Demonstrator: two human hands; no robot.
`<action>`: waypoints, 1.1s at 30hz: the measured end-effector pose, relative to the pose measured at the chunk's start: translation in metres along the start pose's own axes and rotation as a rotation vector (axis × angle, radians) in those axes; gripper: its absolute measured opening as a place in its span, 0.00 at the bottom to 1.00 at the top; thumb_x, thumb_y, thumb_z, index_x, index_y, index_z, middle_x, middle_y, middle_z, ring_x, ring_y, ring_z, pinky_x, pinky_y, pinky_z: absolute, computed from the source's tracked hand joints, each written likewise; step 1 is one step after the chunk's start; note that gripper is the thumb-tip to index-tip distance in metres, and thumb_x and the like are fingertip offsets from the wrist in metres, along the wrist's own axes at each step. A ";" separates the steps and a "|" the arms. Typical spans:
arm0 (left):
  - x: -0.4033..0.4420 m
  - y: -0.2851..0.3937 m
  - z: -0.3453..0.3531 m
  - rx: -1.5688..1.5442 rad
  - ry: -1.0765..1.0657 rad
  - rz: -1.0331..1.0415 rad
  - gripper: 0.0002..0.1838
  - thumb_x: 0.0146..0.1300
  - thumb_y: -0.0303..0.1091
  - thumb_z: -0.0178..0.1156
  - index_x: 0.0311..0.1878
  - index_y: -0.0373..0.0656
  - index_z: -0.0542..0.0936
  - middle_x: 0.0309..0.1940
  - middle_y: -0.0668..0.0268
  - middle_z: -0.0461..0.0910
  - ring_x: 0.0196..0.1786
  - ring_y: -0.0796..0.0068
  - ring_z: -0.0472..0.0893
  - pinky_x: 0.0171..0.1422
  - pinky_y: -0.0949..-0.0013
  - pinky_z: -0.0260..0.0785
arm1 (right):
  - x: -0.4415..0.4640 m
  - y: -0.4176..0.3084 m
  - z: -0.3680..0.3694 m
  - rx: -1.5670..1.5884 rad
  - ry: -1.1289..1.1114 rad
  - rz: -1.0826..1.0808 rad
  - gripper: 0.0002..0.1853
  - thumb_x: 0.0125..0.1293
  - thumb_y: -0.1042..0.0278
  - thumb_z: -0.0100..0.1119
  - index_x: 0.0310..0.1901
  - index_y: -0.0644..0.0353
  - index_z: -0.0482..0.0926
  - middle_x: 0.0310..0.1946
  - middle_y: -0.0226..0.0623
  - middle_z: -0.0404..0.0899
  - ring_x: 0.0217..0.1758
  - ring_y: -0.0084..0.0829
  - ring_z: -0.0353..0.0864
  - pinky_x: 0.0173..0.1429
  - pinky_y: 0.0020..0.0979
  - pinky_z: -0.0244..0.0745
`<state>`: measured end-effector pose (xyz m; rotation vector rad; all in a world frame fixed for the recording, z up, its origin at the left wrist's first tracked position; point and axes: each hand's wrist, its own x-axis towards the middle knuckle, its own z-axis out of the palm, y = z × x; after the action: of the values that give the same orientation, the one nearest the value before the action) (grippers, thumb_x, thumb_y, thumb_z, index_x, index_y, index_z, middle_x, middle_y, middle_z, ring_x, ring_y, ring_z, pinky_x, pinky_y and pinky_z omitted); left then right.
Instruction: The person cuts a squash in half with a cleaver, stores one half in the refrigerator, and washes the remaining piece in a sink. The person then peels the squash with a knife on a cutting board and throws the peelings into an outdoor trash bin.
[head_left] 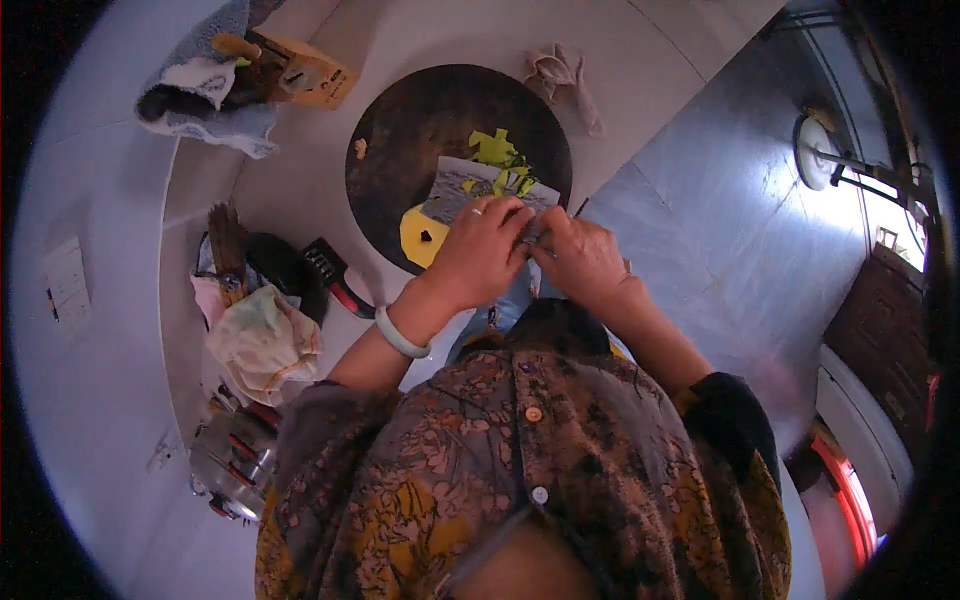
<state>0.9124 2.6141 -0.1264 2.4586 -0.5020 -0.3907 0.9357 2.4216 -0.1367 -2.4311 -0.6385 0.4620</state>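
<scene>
My left hand (478, 245), with a ring on a finger and a pale bangle on the wrist, is closed in a pinch. My right hand (585, 258) meets it fingertip to fingertip. Between them is a small grey piece (533, 232); its kind is hard to make out. A thin dark tip (582, 207) sticks out beside my right hand. Just beyond my fingers, a grey patterned sheet (452, 185) lies on the round dark board (410, 115). Yellow-green scraps (495, 148) rest on and past it. Left of my hand lies a yellow piece (418, 240) with a dark spot.
A crumpled pinkish cloth (565, 80) lies right of the board. Back left are a cardboard box (310, 75) and a grey-blue towel (225, 125). A brush (228, 250), a black-and-red object (335, 275), cloths (262, 340) and a metal pot (235, 460) line the left side.
</scene>
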 end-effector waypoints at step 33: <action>0.022 -0.029 0.014 0.074 0.100 -0.048 0.36 0.67 0.53 0.56 0.67 0.32 0.67 0.69 0.47 0.65 0.72 0.48 0.63 0.76 0.53 0.54 | -0.013 -0.001 -0.029 -0.136 -0.061 -0.054 0.15 0.58 0.61 0.66 0.37 0.58 0.70 0.27 0.42 0.80 0.35 0.46 0.83 0.40 0.46 0.77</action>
<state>0.9342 2.6198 -0.1584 2.5507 -0.4228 -0.2717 0.9379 2.4026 -0.1109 -2.5281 -0.7829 0.4863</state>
